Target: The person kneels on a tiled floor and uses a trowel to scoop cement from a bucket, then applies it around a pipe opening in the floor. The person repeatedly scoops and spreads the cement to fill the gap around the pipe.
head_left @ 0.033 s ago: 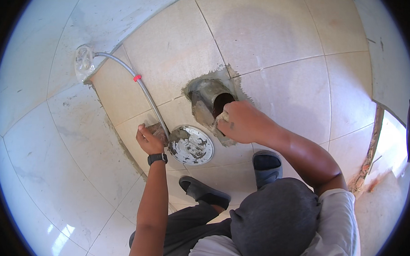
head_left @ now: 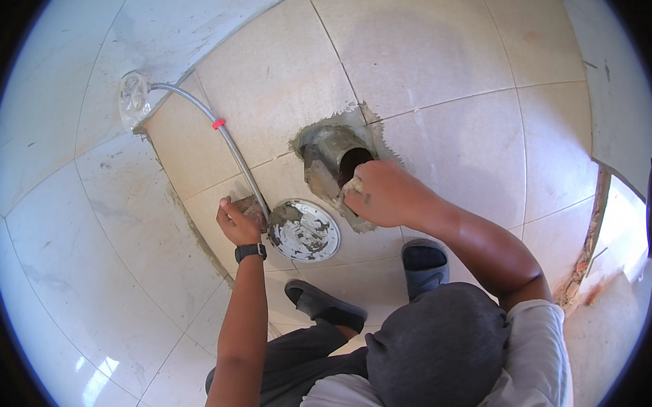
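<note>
At the rim of a dark pipe (head_left: 349, 145) set in the floor, my right hand (head_left: 387, 195) is closed, fingertips pressed on a small pale lump (head_left: 353, 184) whose kind is unclear. Grey mortar (head_left: 325, 176) with ragged edges surrounds the pipe. My left hand (head_left: 238, 223), with a black watch (head_left: 250, 252) on the wrist, is at the left beside a reddish-brown patch (head_left: 254, 209). Its fingers are slightly bent and apart; no held thing shows. Close to that hand lies a round white lid (head_left: 323, 236) smeared with wet grey mortar.
A grey flexible hose (head_left: 236, 157) with a red band (head_left: 218, 124) curves from a plastic-wrapped fitting (head_left: 134, 100) on the wall to the floor near my left hand. My slippered feet (head_left: 324, 304) stand behind the lid. Beige floor tiles (head_left: 443, 150) spread around; a broken wall edge (head_left: 581, 263) is at the right.
</note>
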A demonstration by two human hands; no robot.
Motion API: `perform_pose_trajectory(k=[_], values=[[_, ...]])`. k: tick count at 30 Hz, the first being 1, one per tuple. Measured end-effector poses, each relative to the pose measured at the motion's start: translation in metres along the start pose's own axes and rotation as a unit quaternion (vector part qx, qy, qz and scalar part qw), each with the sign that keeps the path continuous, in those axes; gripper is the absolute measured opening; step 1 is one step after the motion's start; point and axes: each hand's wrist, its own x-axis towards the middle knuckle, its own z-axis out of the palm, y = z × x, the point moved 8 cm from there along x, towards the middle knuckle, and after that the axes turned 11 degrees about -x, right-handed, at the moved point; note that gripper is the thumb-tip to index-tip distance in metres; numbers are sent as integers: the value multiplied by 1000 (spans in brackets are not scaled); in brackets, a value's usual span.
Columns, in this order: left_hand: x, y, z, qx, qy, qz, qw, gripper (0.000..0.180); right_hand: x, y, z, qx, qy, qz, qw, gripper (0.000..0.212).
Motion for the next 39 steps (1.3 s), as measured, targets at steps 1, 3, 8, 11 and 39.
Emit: perform_pose_trajectory(k=[1, 3, 8, 11, 39], values=[[0, -3, -1, -7, 7, -17, 1000, 56, 2, 1, 3, 4, -6, 9, 1000, 40], [3, -1, 4, 4, 4, 1, 1000, 56, 6, 2, 4, 4, -4, 7, 1000, 40], [4, -2, 6, -6, -1, -8, 1000, 55, -6, -7, 8, -31, 5, -30, 999, 39], [4, 1, 6, -2, 2, -9, 1000, 55, -21, -7, 9, -31, -13, -30, 999, 39], [3, 4, 5, 10, 4, 5, 1000, 57, -5, -7, 9, -35, 49, -50, 997, 36]])
